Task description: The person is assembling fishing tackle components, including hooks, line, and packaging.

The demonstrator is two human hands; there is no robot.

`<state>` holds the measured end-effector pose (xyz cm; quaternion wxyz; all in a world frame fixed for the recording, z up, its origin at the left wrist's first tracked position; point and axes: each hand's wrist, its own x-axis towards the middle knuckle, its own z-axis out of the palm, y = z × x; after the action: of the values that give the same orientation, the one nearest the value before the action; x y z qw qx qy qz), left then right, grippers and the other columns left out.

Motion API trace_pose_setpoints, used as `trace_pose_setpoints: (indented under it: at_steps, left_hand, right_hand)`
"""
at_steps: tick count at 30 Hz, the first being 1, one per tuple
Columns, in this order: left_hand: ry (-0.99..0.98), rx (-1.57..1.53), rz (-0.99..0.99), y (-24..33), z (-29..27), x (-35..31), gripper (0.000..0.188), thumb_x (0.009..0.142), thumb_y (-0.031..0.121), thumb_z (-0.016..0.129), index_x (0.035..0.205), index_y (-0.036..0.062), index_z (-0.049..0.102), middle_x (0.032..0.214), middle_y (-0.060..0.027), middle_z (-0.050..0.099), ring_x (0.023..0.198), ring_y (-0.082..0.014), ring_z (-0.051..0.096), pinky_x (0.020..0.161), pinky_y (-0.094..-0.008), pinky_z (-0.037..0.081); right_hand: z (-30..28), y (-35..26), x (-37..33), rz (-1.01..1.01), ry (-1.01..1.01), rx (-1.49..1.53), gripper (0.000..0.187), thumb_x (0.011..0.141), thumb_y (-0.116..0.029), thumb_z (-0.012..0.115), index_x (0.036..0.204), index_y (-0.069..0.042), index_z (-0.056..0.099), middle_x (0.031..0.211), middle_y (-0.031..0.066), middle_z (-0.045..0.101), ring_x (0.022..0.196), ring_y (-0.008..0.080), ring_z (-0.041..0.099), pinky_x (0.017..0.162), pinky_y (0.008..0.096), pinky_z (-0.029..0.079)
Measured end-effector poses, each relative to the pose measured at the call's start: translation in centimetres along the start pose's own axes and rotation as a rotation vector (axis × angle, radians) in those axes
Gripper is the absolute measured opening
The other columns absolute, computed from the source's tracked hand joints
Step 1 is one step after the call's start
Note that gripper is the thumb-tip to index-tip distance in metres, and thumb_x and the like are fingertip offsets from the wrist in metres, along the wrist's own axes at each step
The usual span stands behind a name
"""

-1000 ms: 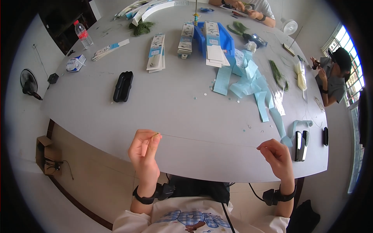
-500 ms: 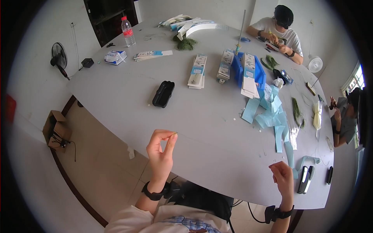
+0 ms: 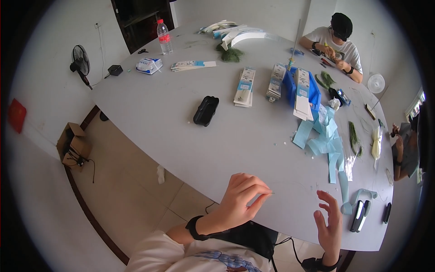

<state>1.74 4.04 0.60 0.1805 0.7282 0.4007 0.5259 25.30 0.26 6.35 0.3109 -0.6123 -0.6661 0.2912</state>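
My left hand [image 3: 242, 199] is over the near edge of the table, thumb and fingertips pinched together. A tiny green tip of a thin strand [image 3: 273, 193] sticks out of the pinch; the rest of it is too fine to follow clearly. To the right, my right hand [image 3: 331, 223] is raised with its fingers apart, and I see nothing in it. A black and silver stapler [image 3: 360, 216] lies just right of that hand. Light blue paper strips [image 3: 333, 154] trail down the table toward it.
A black tray [image 3: 206, 111] sits mid-table. Beyond it are stacks of printed cards [image 3: 244, 86] and a blue bin [image 3: 312, 93]. Green strand bundles [image 3: 354, 138] and a pale bundle [image 3: 376, 143] lie at right. Two other people work at the table's far and right sides.
My left hand has moved right and turned, still pinching the strand. My right hand has opened its curled fingers and dropped slightly. The whole view has shifted a little.
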Motion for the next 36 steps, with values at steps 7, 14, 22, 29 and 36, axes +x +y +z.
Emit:
trace_pose_setpoints:
  at_steps: [7, 14, 22, 29, 36]
  left_hand:
    - [-0.041, 0.061, 0.077, 1.3, 0.2, -0.1, 0.014, 0.068, -0.002, 0.069, 0.075, 0.0052, 0.06, 0.079, -0.0037, 0.06, 0.079, -0.0221, 0.055, 0.073, -0.0312, 0.039]
    - [0.003, 0.05, 0.036, 1.3, -0.1, -0.1, 0.008, 0.072, -0.003, 0.062, 0.075, 0.001, 0.057, 0.08, -0.0071, 0.058, 0.08, -0.0237, 0.054, 0.073, -0.0327, 0.043]
    - [-0.055, 0.059, 0.077, 2.8, 1.6, -0.4, 0.005, 0.074, -0.003, 0.06, 0.076, -0.0001, 0.056, 0.079, -0.0072, 0.057, 0.079, -0.0236, 0.053, 0.072, -0.0335, 0.042]
    - [-0.005, 0.07, 0.031, 2.5, 1.0, -0.5, 0.004, 0.077, -0.001, 0.059, 0.078, -0.0005, 0.055, 0.081, -0.0085, 0.056, 0.078, -0.0224, 0.052, 0.072, -0.0323, 0.042]
    - [0.089, 0.09, 0.012, 1.1, 0.0, 0.0, 0.002, 0.08, -0.001, 0.056, 0.079, -0.0016, 0.053, 0.081, -0.0084, 0.054, 0.077, -0.0199, 0.051, 0.073, -0.0299, 0.042]
  right_hand:
    - [2.4, -2.5, 1.9, -0.085, -0.328, 0.259, 0.02, 0.088, -0.013, 0.053, 0.102, 0.001, 0.054, 0.084, 0.0129, 0.063, 0.069, 0.0234, 0.059, 0.06, 0.0297, 0.045]
    - [0.8, -0.9, 0.4, -0.064, -0.338, 0.276, 0.019, 0.09, -0.017, 0.05, 0.094, 0.001, 0.058, 0.065, 0.0096, 0.059, 0.049, 0.0195, 0.049, 0.048, 0.0296, 0.038]
    - [5.9, 0.4, 1.0, -0.498, 0.101, 0.44, 0.03, 0.092, -0.028, 0.05, 0.101, 0.0, 0.055, 0.067, 0.0087, 0.059, 0.062, 0.0178, 0.056, 0.058, 0.0267, 0.044]
    - [4.0, -0.5, 1.0, -0.085, -0.451, 0.582, 0.028, 0.093, -0.025, 0.049, 0.097, 0.002, 0.056, 0.067, 0.0076, 0.055, 0.06, 0.0132, 0.048, 0.057, 0.0266, 0.041]
    - [1.9, 0.7, 0.5, -0.022, -0.383, 0.51, 0.024, 0.093, -0.023, 0.049, 0.092, 0.0, 0.059, 0.065, 0.0058, 0.054, 0.054, 0.0125, 0.042, 0.051, 0.0277, 0.036]
